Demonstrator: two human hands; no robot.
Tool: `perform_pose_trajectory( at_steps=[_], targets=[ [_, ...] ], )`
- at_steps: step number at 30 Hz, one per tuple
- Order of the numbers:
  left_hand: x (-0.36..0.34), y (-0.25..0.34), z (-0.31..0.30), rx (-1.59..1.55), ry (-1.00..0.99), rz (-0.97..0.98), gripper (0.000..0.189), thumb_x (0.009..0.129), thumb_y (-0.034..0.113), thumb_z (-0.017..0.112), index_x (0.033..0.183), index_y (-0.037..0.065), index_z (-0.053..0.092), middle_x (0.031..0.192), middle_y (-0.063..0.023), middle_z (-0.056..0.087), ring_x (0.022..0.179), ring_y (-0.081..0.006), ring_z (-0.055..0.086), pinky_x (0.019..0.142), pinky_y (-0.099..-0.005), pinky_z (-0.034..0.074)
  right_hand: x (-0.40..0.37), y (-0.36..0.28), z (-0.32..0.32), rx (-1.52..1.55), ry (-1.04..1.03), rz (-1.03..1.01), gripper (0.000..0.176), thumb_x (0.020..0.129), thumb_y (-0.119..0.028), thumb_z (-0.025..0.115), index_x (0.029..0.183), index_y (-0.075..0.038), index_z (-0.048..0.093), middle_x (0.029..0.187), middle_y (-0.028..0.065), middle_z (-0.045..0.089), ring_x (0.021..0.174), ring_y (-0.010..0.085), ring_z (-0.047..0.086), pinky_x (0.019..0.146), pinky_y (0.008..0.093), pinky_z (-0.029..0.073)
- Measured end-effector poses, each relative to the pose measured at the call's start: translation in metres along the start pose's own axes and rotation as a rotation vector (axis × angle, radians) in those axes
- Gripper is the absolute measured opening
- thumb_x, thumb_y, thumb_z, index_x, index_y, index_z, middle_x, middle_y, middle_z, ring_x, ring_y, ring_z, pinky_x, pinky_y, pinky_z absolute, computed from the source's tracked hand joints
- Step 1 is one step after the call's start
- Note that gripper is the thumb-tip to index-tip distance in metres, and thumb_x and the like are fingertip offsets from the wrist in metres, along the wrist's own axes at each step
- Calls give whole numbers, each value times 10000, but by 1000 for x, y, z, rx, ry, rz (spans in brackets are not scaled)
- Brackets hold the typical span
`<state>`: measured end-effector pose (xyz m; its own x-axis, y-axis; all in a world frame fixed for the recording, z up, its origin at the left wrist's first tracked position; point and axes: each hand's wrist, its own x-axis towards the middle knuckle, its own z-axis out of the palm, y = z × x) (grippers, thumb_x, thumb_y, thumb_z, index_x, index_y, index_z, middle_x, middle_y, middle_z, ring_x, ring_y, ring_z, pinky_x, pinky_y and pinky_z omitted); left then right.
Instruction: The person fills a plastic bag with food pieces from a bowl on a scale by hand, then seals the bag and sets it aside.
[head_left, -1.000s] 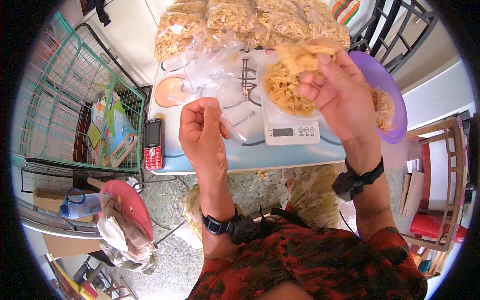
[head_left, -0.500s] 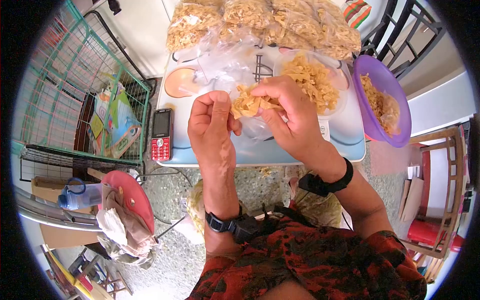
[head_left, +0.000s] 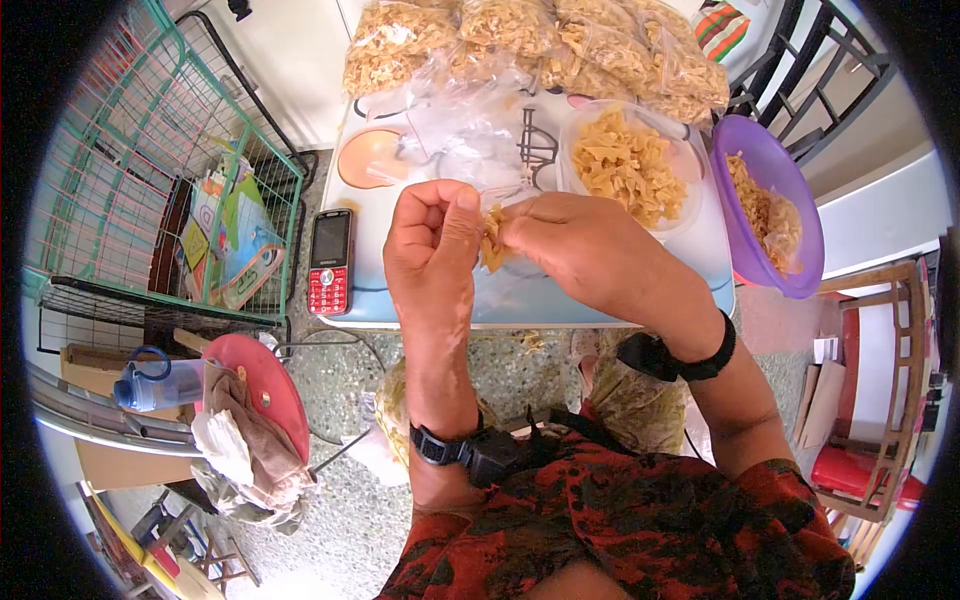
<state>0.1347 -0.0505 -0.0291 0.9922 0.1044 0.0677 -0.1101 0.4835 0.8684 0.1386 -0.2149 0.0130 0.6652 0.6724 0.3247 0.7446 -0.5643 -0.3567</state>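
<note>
R hand (head_left: 585,235) grips a small clump of dried yellow strips (head_left: 492,245), L of the clear bowl (head_left: 686,160); pcs look thin, flat, curled, w/ ragged edges, pale gold to amber. L hand (head_left: 435,235) is closed, thumb on curled fingers, pinching a clear plastic bag (head_left: 510,193), also L of bowl. Filled bags (head_left: 500,28) stacked behind bowl, approx. same colour.

The shirt (head_left: 620,510) is red and black, the wristbands (head_left: 714,352) black.

Chips (head_left: 622,172) in bowl (head_left: 688,160), right on table (head_left: 383,262); phone (head_left: 331,262) left; filled bags (head_left: 605,45) behind.
</note>
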Motion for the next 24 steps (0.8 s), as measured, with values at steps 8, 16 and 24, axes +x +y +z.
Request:
perform_pose_trajectory(
  at_steps=[8,16,24],
  targets=[
    [2,-7,3,33,-78,10,112,938,168,621,971,69,581,714,53,538,554,-8,426,485,-159,317,7,5,5,37,-183,66,144,821,-153,520,843,-29,592,727,183,594,723,384,596,630,481,450],
    [7,-11,-10,73,57,15,121,931,142,631,971,41,578,755,37,554,606,-9,428,516,-162,310,11,-1,-2,206,-26,286,215,808,-97,625,992,-34,534,849,152,621,765,353,621,666,412,475],
    [4,-12,0,42,51,77,118,930,165,633,977,66,590,724,50,557,528,-2,384,455,-165,257,20,-5,9,154,-115,383,181,828,-83,595,990,-33,531,827,149,633,772,344,624,671,389,489]
  ],
)
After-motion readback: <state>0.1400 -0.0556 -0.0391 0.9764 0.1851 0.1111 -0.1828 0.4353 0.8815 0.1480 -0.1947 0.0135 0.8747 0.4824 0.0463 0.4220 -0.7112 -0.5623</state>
